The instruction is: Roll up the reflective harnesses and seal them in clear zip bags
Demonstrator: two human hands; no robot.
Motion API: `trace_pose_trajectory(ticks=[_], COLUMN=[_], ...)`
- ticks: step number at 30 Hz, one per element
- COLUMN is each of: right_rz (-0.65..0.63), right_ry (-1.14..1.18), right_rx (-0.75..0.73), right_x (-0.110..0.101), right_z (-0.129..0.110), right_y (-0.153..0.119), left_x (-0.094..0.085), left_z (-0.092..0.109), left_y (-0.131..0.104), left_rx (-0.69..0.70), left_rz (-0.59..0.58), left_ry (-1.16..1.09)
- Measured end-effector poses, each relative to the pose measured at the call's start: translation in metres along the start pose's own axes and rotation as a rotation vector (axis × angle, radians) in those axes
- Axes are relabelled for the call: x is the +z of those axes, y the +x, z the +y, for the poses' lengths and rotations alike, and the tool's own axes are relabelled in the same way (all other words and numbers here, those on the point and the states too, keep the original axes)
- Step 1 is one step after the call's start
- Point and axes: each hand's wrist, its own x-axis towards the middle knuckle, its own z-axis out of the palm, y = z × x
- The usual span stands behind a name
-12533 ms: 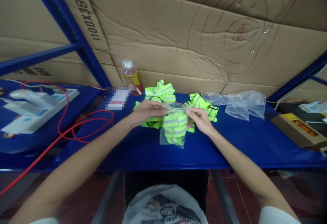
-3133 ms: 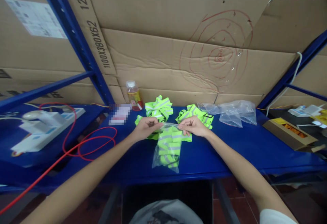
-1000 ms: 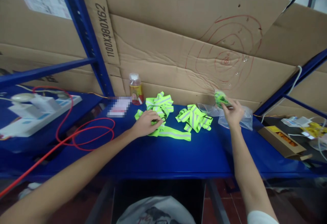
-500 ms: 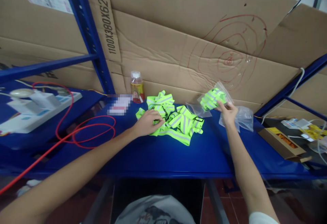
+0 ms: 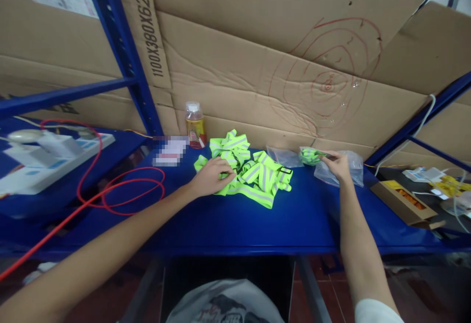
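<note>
Cardboard (image 5: 235, 67) stood across the back, w/ the blue counter (image 5: 228, 232) running L to R in front. Mid-counter lay the heap of hi-vis strips (image 5: 263, 178), loose & tangled, spread approx. sideways. Behind & R of it, nr the cardboard, was clear plastic (image 5: 353, 163), partly blocked by my R hand (image 5: 336, 165); more clear film (image 5: 283, 157) showed further L, & I couldn't tell if it was the same piece. My L hand (image 5: 213, 175) was at the heap's L side, fingers loosely curled; no telling if they pinched a strip or just rested there, b/c the fingertips were hard to pick out vs. the bright fabric. My R hand had the bundle (image 5: 309, 155) gripped by its R end. Key relation: bundle just L of the R hand, long axis approx. sideways, far end pointing L, w/ the R hand much nearer than the L. I saw it nearly edge-on, so its wrapping was hard to make out; couldn't tell if it touched the counter or hung just above. Smallest: a dark buckle (image 5: 286, 171) at the heap's R edge, its strap partly buried.
</note>
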Motion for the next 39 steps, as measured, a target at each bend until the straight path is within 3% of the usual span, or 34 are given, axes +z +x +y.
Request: trace_pose_trajectory(ticks=[4,9,19,22,24,28,31,33,37,39], right_rz=[0.017,-0.116,-0.396,-0.294,-0.186,-0.381,-0.43,-0.327,0.09,0.24], right_ry=[0.079,0.072,-0.345,-0.401,-0.409,-0.305,-0.273,-0.221,-0.007,0.05], right_rx=[0.049,0.084,0.091,-0.018,-0.204,-0.355,-0.358,-0.331,-0.185,-0.11], right_x=[-0.006,-0.006,-0.021,0.0,0.029,0.095,0.119,0.119,0.1,0.087], right_z=[0.007,0.005,-0.011,-0.028,-0.043,-0.065,-0.069,-0.067,-0.059,-0.055], right_y=[-0.003,-0.01,-0.007,-0.013,-0.023,-0.046,-0.055,-0.054,-0.037,-0.025], left_x=[0.001,0.002,0.001,0.002,0.002,0.0,-0.003,-0.003,0.0,0.002], left_z=[-0.001,-0.002,0.0,0.0,0.001,0.006,0.01,0.01,0.006,0.003], left_y=[-0.001,0.0,0.001,0.001,0.001,0.002,0.002,0.001,0.0,0.0], left_rx=[-0.004,-0.013,-0.026,-0.032,-0.035,-0.033,-0.048,-0.052,-0.036,-0.031], left_rz=[0.002,-0.012,-0.008,-0.007,-0.006,-0.011,-0.017,-0.022,-0.007,0.01], left_ry=[-0.015,0.002,-0.009,-0.009,-0.006,0.004,0.021,0.032,0.027,0.022])
